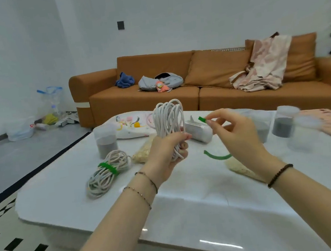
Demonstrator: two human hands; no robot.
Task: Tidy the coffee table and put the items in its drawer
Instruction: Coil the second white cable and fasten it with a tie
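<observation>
Clearly, from the head view, which is all we have, we are midway through binding a cord rather than stowing anything. Our left hand (164,152) has its fingers curled tight round the waist of a coiled white cable (168,123), holding it upright above the coffee table (190,201) so the loops cannot spring apart. Our right hand (237,135) pinches the end of a green tie strip (202,118) between thumb and forefinger, the other fingers loosely fanned, just beside the coil. A green length curving out under that hand looks like the same strip, though we cannot be sure. A second cable bundle (106,174), already cinched with a green tie, lies on the tabletop to the left, presumably the pattern to follow. Lidded jars (106,141) and a white cylindrical device (199,131) sit behind. We judge that wrapping comes next; the drawer is not in sight.
</observation>
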